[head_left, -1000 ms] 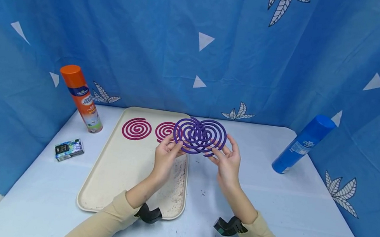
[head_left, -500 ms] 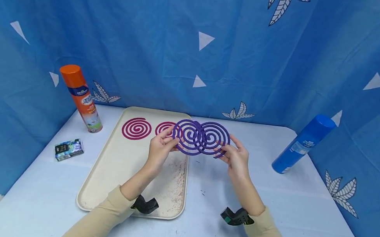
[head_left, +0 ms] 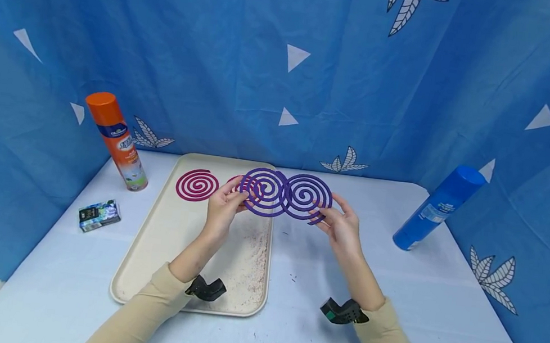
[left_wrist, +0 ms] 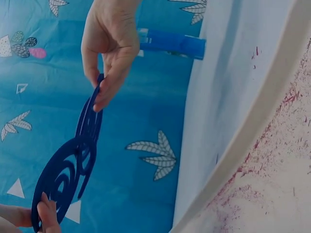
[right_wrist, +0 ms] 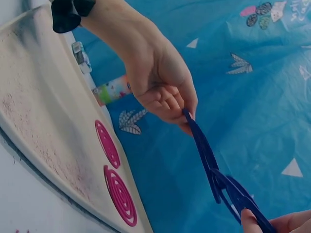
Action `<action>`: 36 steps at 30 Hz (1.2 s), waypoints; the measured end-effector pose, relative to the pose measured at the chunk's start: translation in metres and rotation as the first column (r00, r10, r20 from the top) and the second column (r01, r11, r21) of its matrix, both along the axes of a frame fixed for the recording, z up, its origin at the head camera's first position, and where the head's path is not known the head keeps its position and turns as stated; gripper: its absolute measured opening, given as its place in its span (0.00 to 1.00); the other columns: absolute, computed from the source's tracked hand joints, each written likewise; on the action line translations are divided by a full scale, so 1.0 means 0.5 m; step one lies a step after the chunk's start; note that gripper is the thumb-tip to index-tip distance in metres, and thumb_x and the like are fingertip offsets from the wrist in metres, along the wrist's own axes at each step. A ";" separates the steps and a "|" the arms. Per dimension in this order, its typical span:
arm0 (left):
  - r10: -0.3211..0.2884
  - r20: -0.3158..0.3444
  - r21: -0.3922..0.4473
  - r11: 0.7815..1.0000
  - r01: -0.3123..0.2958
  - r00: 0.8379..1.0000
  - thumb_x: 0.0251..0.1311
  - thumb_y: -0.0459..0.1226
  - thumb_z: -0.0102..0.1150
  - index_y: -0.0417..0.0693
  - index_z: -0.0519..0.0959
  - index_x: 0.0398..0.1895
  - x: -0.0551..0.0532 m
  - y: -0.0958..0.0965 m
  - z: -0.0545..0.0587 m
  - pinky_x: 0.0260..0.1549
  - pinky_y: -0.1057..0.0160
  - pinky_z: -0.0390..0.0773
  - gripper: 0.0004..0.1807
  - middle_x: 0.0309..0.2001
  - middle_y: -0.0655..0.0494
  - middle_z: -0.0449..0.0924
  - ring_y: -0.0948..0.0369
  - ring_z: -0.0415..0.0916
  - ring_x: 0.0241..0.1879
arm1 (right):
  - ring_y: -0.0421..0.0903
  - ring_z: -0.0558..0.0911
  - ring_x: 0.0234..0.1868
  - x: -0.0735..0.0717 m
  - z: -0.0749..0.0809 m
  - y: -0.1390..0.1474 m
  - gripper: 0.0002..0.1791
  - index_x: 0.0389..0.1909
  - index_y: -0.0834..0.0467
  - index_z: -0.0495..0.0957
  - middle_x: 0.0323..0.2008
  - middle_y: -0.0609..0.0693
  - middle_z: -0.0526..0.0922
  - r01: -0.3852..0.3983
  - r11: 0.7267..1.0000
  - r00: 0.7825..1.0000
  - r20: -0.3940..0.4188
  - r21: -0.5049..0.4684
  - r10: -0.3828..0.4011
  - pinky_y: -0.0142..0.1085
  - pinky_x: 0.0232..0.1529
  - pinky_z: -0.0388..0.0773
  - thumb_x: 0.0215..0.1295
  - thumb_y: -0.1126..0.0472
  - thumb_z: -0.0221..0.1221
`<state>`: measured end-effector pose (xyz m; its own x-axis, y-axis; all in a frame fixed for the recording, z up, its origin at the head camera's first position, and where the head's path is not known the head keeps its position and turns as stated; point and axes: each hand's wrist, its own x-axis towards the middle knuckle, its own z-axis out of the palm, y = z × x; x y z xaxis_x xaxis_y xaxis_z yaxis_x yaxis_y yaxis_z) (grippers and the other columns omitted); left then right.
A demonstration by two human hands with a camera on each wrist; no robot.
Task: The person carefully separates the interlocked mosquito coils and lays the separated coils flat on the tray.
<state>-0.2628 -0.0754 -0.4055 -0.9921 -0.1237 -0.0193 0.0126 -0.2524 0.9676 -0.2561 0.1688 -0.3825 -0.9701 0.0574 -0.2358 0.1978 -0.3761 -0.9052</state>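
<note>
My left hand [head_left: 224, 208] pinches the lower left edge of one purple spiral mosquito coil [head_left: 265, 214]. By its lower right edge, my right hand [head_left: 342, 224] pinches a second purple coil [left_wrist: 51, 167]. Both coils are raised above the table, and their inner edges overlap in the head view. Below and behind them, a pink mosquito coil [head_left: 197, 185] lies on the cream tray [head_left: 184, 252]. Another pink coil [right_wrist: 121, 196] lies beside it, partly hidden in the head view by my left hand and its purple coil.
An orange spray can [head_left: 125, 149] stands at the left, with a small patterned box [head_left: 99, 216] in front of it. At the right stands a blue spray can [head_left: 435, 212]. A blue curtain [head_left: 245, 77] hangs behind the table [head_left: 319, 323].
My hands have drawn apart, the left going left and the right going right. The purple coils, largely overlapped a second ago, now overlap only along their inner edges.
</note>
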 end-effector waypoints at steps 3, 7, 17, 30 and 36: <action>0.015 -0.016 0.010 1.000 -0.015 1.000 0.64 0.30 0.54 0.43 0.69 0.64 0.000 -0.002 -0.001 0.35 0.73 0.83 0.24 0.30 0.65 0.85 0.69 0.82 0.28 | 0.41 0.85 0.32 0.006 0.002 -0.008 0.34 0.69 0.57 0.56 0.40 0.49 0.80 0.010 1.000 1.000 0.002 -0.018 -0.010 0.33 0.39 0.85 0.63 0.76 0.50; -0.017 -0.027 0.010 1.000 0.018 0.999 0.64 0.30 0.53 0.41 0.68 0.65 -0.002 -0.021 0.007 0.33 0.73 0.83 0.25 0.28 0.68 0.85 0.69 0.81 0.26 | 0.39 0.84 0.31 0.012 0.012 -0.005 0.33 0.70 0.57 0.57 0.43 0.49 0.78 0.020 1.000 1.000 -0.001 0.000 -0.020 0.32 0.39 0.85 0.63 0.74 0.50; -0.047 0.102 -0.133 0.989 0.061 0.994 0.67 0.34 0.51 0.45 0.62 0.70 -0.004 -0.167 -0.005 0.31 0.77 0.80 0.28 0.26 0.71 0.83 0.73 0.78 0.25 | 0.38 0.84 0.35 0.010 0.010 -0.003 0.32 0.69 0.56 0.60 0.54 0.52 0.73 -0.005 1.000 1.000 0.012 0.004 0.005 0.31 0.38 0.85 0.64 0.74 0.50; -0.027 0.274 -0.394 0.909 0.138 0.961 0.66 0.31 0.49 0.37 0.57 0.71 0.020 -0.326 -0.093 0.28 0.74 0.79 0.30 0.24 0.76 0.79 0.75 0.74 0.23 | 0.37 0.84 0.31 0.003 -0.041 -0.040 0.31 0.67 0.62 0.60 0.35 0.45 0.81 -0.055 0.997 0.998 0.020 0.051 0.054 0.29 0.35 0.84 0.62 0.75 0.51; 0.028 0.258 -0.540 0.833 0.120 0.966 0.63 0.32 0.54 0.30 0.66 0.63 0.030 -0.357 -0.102 0.27 0.73 0.81 0.26 0.31 0.61 0.84 0.75 0.76 0.24 | 0.37 0.84 0.29 0.004 -0.080 -0.073 0.31 0.67 0.62 0.61 0.29 0.43 0.83 -0.106 0.985 0.994 0.022 0.134 0.104 0.28 0.31 0.84 0.61 0.76 0.51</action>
<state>-0.2477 -0.2541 -0.4565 -0.9685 -0.1418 -0.2046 -0.2408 0.3251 0.9145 -0.2541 0.1322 -0.4224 -0.9688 -0.0123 -0.2476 0.2439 -0.2273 -0.9428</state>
